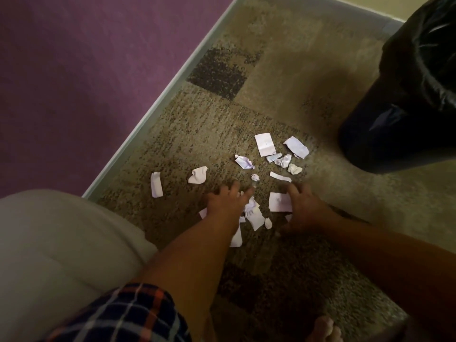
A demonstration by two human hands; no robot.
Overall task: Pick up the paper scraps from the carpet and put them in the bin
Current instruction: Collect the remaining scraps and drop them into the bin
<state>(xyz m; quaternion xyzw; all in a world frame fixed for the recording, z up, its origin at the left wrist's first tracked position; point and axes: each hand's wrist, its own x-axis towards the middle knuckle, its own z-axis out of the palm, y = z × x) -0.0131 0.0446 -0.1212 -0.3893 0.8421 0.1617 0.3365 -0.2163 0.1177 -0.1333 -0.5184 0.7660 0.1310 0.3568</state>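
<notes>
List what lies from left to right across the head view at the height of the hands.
Purple floor → flat paper strip → crumpled scrap → left hand → right hand → black bin.

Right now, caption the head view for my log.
Both hands, left hand and right hand, spread over paper scraps on carpet; bin waits nearby.

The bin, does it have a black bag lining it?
Yes, the bin at the upper right is lined with a shiny black bag draped over its rim.
</notes>
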